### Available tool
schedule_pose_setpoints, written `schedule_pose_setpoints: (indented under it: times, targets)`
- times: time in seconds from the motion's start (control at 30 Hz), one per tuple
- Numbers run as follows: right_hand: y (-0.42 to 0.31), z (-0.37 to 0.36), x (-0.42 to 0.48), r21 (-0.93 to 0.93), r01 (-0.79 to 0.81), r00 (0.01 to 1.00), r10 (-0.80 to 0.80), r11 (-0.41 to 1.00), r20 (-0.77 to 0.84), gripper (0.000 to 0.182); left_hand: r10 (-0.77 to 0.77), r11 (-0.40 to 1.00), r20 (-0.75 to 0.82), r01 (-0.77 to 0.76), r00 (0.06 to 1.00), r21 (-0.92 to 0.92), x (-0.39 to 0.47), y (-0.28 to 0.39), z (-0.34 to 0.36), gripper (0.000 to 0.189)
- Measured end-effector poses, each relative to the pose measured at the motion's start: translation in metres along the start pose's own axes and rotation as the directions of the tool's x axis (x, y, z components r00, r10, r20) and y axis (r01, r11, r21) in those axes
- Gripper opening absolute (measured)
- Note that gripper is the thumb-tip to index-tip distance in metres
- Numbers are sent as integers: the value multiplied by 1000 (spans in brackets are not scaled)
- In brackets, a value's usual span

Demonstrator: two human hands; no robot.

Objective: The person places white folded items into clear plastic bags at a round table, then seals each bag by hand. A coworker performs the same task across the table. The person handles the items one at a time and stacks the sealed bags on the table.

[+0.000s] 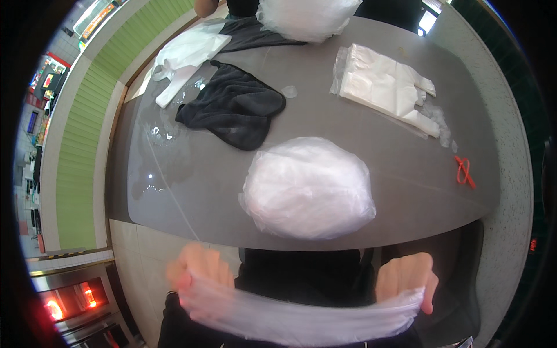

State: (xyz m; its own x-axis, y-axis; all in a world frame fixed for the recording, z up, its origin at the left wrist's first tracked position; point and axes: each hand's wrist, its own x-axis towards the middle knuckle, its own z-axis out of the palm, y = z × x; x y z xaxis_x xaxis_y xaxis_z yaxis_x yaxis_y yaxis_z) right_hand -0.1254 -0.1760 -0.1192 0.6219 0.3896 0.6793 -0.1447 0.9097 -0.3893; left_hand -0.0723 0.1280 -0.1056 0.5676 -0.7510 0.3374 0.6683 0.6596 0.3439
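Note:
A thin translucent plastic bag point(296, 317) is stretched sideways across my lap, below the table's near edge. My left hand point(202, 276), blurred, grips one end of it, and my right hand point(407, 280) grips the other end. In front of them on the table lies a rounded bundle point(309, 189) of pale, translucent plastic, puffed up and creased; what is inside cannot be made out. A flat stack of white plastic carrier bags point(383, 85) rests farther back on the right.
Wet patches lie on the grey table point(209, 182) at left, near a dark cloth point(239, 104) and a crumpled white bag point(196, 48). A red tie point(464, 172) lies at right. Across the table, a person's arm point(205, 6) shows beside another plastic bundle point(309, 17).

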Motion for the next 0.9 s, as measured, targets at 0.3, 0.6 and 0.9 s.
schedule_pose_setpoints:
  times: [0.3,0.6,0.9]
  targets:
    - [63,-17,-63,-456,-319,259,-386,831,-885,14,715,419,-396,100,576,902,-14,-58,-64,10]
    - [64,-53,-42,-634,-759,532,-421,148,-735,42,511,-453,-110,375,853,808,13,-44,-88,57]
    - [65,-53,-17,-543,-805,586,-467,-240,-662,56,403,-454,-252,431,880,780,5,-52,-101,38]
